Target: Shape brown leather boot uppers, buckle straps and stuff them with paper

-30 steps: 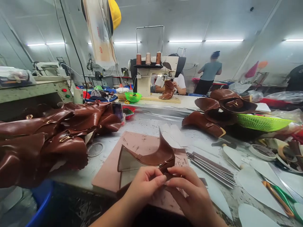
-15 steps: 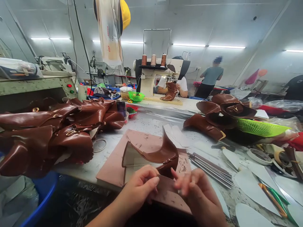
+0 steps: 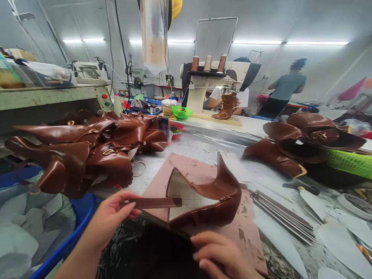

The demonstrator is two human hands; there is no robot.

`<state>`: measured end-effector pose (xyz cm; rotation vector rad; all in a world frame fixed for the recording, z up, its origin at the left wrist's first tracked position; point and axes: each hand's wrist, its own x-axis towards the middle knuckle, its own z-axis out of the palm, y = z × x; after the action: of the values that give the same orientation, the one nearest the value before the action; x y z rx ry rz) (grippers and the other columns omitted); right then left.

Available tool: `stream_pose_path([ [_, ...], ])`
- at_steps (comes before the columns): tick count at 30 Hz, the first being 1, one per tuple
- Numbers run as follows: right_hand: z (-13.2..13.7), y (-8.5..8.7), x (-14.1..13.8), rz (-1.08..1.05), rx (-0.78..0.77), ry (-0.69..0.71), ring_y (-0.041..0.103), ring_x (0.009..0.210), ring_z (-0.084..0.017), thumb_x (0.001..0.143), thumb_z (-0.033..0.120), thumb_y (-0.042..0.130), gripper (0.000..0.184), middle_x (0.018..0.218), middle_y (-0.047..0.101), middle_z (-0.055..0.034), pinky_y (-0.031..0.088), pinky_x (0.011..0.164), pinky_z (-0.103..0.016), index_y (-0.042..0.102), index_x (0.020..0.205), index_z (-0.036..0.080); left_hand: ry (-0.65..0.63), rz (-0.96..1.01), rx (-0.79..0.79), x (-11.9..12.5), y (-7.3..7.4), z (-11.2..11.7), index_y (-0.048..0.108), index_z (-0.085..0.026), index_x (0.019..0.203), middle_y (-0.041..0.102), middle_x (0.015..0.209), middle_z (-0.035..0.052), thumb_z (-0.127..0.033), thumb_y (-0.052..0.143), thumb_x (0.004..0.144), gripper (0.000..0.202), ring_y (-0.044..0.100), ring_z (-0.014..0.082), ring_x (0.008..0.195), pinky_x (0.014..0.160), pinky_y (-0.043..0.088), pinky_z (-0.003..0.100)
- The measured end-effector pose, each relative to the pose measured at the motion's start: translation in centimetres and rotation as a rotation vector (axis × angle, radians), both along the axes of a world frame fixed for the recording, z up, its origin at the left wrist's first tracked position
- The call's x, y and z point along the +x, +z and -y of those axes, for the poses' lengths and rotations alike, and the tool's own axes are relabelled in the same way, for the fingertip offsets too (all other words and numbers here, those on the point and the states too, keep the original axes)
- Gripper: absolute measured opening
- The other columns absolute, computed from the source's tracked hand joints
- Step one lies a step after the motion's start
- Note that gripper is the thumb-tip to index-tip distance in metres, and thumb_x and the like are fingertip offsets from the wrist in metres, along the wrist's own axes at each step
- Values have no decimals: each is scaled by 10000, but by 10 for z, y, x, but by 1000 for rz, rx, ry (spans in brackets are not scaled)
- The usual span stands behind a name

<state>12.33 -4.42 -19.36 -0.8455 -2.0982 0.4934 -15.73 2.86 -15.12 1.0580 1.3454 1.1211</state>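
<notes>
My left hand (image 3: 114, 213) pinches one end of a narrow dark brown strip (image 3: 159, 202). The strip's free end reaches over the pale lining of a brown leather boot upper (image 3: 226, 182). That upper lies on its side, opened out, on a pinkish board (image 3: 159, 170), with a small gold-coloured fitting at its ankle. Below the upper's near edge is my right hand (image 3: 219, 252), fingers apart and nothing visible in them. To the right of the board lies a bundle of similar dark strips (image 3: 285, 215) with pale edges.
Brown boot uppers (image 3: 107, 159) are heaped at left, above a blue tub (image 3: 87, 213) of pale scraps. More uppers (image 3: 273, 155) and a green basket (image 3: 351, 162) stand at right, near pale cut pieces (image 3: 340, 240). Behind a sewing machine (image 3: 197, 93), a co-worker handles a boot upper.
My hands have moved apart; my left hand has carried the brown strip left, and my right hand has come off it. The view has swung left, shifting the scene rightward.
</notes>
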Motion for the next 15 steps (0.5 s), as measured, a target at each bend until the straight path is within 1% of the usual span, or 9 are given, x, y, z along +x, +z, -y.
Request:
stream_pose_path([
  [2,-13,10,-11,90,225,-148,602,956,-190,875,143,466,215,1044,637,-105,487,838,-291,585,1051,171,-41,36,-43,15,-12,1,639,-170,731,671,695,-4,-271,776,509,279,642,159,582,533,491,222],
  [3,-20,14,-15,169,296,-218,585,965,-210,875,126,451,235,1039,633,-114,453,873,-343,570,1076,154,-56,73,-64,25,-18,2,631,-166,717,674,691,2,-280,776,506,280,649,169,589,536,490,230],
  [4,-27,17,-19,254,335,-273,580,935,-223,882,128,435,218,999,638,-112,425,875,-381,577,1047,148,-64,114,-80,35,-24,3,628,-163,728,678,692,8,-292,772,513,289,652,174,596,546,492,240],
  [5,-34,19,-22,328,345,-306,579,862,-223,894,149,420,188,918,645,-95,414,838,-390,592,970,152,-73,158,-100,45,-29,4,631,-162,760,685,706,16,-300,769,522,308,654,177,601,555,492,250],
  [6,-39,20,-24,381,332,-322,566,769,-211,907,179,402,195,817,636,-70,406,776,-374,592,873,164,-79,205,-115,55,-34,6,640,-162,804,695,735,24,-302,767,529,334,654,176,610,563,491,254],
  [8,-46,21,-25,427,273,-325,501,624,-176,929,222,363,277,666,575,-22,359,660,-321,544,721,188,-102,296,-139,71,-41,9,664,-158,856,707,779,38,-293,763,542,355,646,166,631,579,485,251],
  [9,-47,22,-24,430,246,-323,475,597,-166,936,234,349,300,642,556,-9,330,634,-305,524,696,194,-113,335,-147,77,-44,11,677,-156,859,710,781,40,-283,760,547,347,639,162,642,590,481,249],
  [11,-48,24,-22,412,219,-325,458,588,-155,946,258,335,315,645,556,2,292,640,-292,514,694,196,-126,395,-169,85,-46,14,699,-152,844,712,763,40,-260,748,556,312,623,154,653,609,475,246],
  [15,-46,26,-20,397,197,-339,438,566,-144,953,290,323,355,622,558,11,252,652,-284,493,657,192,-178,505,-239,88,-42,18,715,-138,876,723,807,71,-254,663,584,318,621,162,680,607,455,239],
])
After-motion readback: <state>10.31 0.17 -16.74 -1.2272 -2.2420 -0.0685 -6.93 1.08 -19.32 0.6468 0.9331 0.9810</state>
